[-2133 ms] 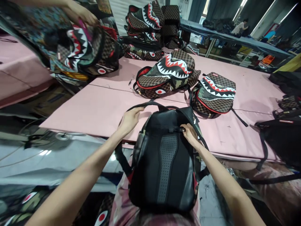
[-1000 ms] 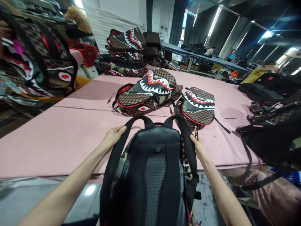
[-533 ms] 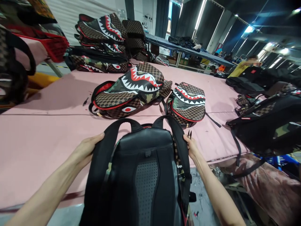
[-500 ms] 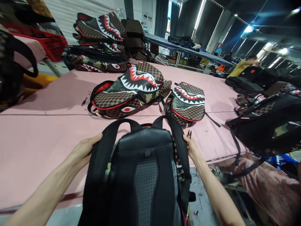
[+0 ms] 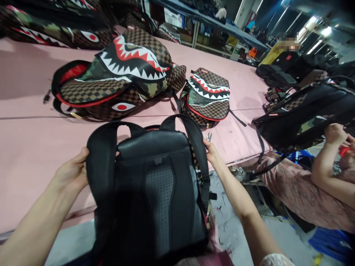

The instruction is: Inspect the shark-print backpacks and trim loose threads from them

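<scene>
Backpack (image 5: 149, 207) is held btwn L hand (image 5: 70, 173) & R hand (image 5: 212, 151) at bench's (image 5: 36, 147) near edge, long axis fwd, shoulder straps (image 5: 101, 162) gripped, snips (image 5: 209, 137) in R.

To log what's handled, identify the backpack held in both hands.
The black-backed backpack with the perforated panel, straps in left hand and right hand; neither touches the other backpacks.

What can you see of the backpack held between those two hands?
The backpack shows its black back, smooth and leather-like at the top, with a grey perforated panel down the middle and two broad, padded-looking shoulder straps. Checkered patches show along its right side. It is held top-up at the near edge of the pink table; the left hand and right hand each grip a strap. Its front is hidden.
</scene>
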`<state>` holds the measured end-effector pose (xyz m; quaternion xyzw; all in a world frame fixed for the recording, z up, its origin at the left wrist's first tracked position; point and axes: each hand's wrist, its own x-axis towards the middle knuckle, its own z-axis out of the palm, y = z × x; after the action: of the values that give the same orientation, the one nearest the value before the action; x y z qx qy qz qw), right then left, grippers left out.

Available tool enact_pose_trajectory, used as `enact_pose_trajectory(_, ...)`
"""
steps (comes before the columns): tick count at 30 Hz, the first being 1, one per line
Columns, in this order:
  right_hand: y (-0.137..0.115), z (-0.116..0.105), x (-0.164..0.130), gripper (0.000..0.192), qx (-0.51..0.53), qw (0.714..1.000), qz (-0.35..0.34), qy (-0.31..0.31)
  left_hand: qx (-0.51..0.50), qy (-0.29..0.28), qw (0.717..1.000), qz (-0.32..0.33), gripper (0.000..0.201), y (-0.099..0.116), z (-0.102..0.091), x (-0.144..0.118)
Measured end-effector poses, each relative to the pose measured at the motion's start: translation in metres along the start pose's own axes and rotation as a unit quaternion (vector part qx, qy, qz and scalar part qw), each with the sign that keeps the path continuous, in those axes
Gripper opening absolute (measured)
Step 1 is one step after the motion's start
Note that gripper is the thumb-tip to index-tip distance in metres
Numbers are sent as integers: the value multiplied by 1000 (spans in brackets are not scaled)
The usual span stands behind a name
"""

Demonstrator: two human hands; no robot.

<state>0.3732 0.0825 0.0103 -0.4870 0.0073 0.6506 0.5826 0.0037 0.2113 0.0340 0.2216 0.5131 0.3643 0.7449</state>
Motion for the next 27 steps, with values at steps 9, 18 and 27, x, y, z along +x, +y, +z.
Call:
enact_pose_trajectory(9, -1, 9, -8, 38, 21, 999, 25, 25, -16, 18, 999, 34, 43, -8, 3, -7)
enact_pose_trajectory(18, 4, 7, -16, 32, 6, 999, -4, 46, 6, 45, 998, 37, 43, -12, 11, -25)
enact_pose_trajectory(27, 10, 17, -30, 36, -47, 998, -36, 25, 59, 42, 995, 73, 49, -10, 18, -38)
